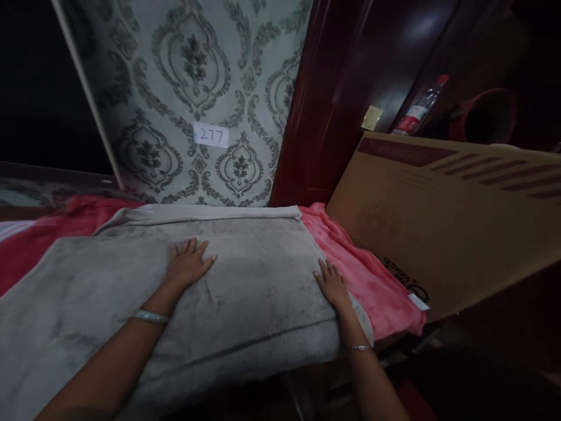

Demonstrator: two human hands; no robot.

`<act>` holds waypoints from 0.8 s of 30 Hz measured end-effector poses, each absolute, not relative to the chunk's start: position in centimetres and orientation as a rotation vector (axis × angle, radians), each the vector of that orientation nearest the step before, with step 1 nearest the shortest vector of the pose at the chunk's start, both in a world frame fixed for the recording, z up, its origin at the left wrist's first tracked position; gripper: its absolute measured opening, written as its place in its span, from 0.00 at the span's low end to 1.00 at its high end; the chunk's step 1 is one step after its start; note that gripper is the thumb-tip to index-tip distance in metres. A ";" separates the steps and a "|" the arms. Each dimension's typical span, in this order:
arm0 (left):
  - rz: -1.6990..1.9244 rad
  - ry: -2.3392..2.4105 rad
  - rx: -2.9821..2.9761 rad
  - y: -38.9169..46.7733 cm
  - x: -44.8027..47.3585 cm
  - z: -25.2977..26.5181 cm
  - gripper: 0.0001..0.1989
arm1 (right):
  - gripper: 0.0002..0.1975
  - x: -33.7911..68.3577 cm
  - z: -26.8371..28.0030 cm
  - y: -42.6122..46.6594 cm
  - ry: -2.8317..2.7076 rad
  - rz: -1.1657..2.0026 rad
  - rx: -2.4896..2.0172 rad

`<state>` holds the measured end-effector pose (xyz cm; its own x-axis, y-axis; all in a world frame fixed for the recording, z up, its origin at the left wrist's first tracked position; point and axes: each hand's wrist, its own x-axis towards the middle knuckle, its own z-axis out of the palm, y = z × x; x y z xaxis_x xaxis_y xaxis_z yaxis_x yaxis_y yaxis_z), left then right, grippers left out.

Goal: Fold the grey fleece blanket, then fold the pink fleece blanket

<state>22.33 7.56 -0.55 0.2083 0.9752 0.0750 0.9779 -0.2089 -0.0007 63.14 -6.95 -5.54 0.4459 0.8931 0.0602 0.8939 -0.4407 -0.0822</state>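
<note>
A grey plush blanket lies spread over a raised surface, its pale far edge turned up along the wall. My left hand rests flat on the blanket left of its middle, fingers spread and holding nothing. Near the blanket's right edge my right hand also lies flat with its fingers apart. Under the grey blanket a pink plush cloth shows on the right, and more red-pink cloth appears at the far left. The front edge of the grey blanket hangs down toward me.
A large cardboard box stands close on the right, with a plastic bottle behind its top edge. Patterned wallpaper bearing a paper label marked 277 and a dark red door or panel bound the far side.
</note>
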 end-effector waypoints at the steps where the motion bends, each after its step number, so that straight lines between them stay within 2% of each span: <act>1: -0.093 -1.951 -2.407 7.5 22.3 -0.6 0.36 | 0.31 63.2 -5.7 -6.9 -1.605 -0.021 -2.581; 10: -0.085 -1.993 -2.461 7.8 20.5 0.0 0.35 | 0.30 63.0 -5.9 -7.0 -1.592 -0.033 -2.587; 17: 0.066 -2.224 -2.231 6.7 10.7 1.4 0.36 | 0.31 63.3 -6.2 -6.9 -1.594 -0.029 -2.564; 24: -0.082 -2.481 -1.948 2.9 4.3 1.9 0.38 | 0.31 63.3 -6.5 -6.8 -1.584 -0.038 -2.547</act>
